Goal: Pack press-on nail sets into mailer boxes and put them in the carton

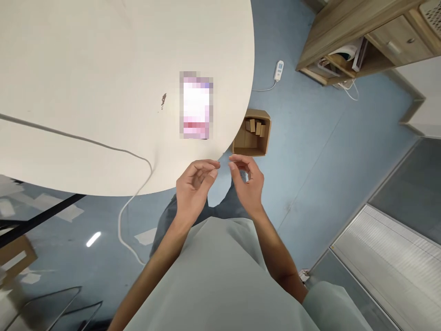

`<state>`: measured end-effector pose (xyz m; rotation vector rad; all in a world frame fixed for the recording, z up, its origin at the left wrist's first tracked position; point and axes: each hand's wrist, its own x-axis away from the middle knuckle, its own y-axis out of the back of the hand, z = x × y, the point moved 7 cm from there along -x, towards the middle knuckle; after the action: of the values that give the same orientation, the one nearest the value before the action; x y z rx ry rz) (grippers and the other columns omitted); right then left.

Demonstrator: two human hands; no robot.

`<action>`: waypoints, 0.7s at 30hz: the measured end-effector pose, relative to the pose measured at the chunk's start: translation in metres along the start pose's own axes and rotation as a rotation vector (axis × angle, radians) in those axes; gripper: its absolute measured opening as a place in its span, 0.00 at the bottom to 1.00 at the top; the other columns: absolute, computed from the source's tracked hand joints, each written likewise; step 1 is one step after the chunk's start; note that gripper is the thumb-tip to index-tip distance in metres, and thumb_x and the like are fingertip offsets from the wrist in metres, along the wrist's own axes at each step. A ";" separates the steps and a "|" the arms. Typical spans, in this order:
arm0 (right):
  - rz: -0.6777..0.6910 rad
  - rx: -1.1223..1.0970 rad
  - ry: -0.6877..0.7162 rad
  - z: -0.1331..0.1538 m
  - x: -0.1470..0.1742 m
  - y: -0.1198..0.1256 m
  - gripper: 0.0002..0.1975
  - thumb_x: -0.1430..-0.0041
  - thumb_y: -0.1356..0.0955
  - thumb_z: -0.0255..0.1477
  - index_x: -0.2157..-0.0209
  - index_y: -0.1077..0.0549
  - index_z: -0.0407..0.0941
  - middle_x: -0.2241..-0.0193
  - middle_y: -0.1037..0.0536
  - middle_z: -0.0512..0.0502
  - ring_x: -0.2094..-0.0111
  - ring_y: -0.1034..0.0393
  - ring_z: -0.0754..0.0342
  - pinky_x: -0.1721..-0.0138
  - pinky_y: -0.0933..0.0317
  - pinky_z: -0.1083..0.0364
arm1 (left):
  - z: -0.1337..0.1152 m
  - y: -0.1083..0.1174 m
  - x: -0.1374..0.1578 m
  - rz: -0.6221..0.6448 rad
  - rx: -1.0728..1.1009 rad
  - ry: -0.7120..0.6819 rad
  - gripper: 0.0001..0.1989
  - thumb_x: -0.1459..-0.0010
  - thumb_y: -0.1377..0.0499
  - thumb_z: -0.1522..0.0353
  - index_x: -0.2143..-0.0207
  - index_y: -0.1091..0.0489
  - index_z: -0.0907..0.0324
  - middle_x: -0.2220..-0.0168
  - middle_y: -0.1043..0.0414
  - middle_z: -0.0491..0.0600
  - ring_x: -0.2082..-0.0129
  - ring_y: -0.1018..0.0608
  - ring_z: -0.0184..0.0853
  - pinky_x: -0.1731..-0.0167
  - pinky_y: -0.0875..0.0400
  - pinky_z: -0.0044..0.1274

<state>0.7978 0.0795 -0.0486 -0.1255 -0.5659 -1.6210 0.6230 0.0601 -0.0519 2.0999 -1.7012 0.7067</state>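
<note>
My left hand (196, 180) is in the air at the near edge of the white round table (103, 82). Its fingers are loosely curled, with the thumb tip close to the fingertips. Facing it across a small gap is my right hand (248, 180), fingers bent and thumb a little apart from the index finger. I see nothing held in either one. Beyond my left hand, a bright upright rectangle (196, 105) lies on the table, pixelated so its kind cannot be made out.
A cardboard box (251, 151) with small brown pieces inside stands on the floor by the table. A grey cable (82, 139) crosses the tabletop and hangs over its edge. On the floor lies a white corded device (279, 71). A wooden cabinet (330, 43) stands at upper right.
</note>
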 end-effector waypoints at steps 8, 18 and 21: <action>-0.045 -0.001 -0.089 0.012 0.018 -0.067 0.11 0.25 0.26 0.43 0.49 0.18 0.52 0.50 0.12 0.47 0.49 0.16 0.48 0.44 0.19 0.45 | -0.010 0.064 -0.027 0.045 -0.042 0.042 0.08 0.33 0.30 0.62 0.60 0.25 0.53 0.52 0.16 0.50 0.47 0.13 0.43 0.44 0.15 0.39; -0.027 0.037 -0.134 0.013 0.016 -0.091 0.12 0.25 0.28 0.45 0.51 0.19 0.52 0.50 0.12 0.46 0.49 0.17 0.48 0.43 0.20 0.45 | -0.010 0.087 -0.028 0.008 -0.001 0.072 0.10 0.34 0.28 0.60 0.61 0.25 0.51 0.53 0.15 0.50 0.47 0.13 0.44 0.44 0.16 0.41; 0.007 0.025 -0.107 0.018 0.014 -0.097 0.13 0.24 0.28 0.45 0.51 0.19 0.52 0.49 0.12 0.46 0.49 0.17 0.48 0.42 0.21 0.45 | -0.019 0.094 -0.022 -0.012 -0.017 0.036 0.11 0.33 0.28 0.58 0.61 0.26 0.51 0.53 0.16 0.50 0.48 0.13 0.44 0.43 0.16 0.42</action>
<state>0.6980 0.0765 -0.0551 -0.1963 -0.6672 -1.6062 0.5254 0.0675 -0.0534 2.0716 -1.6682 0.7204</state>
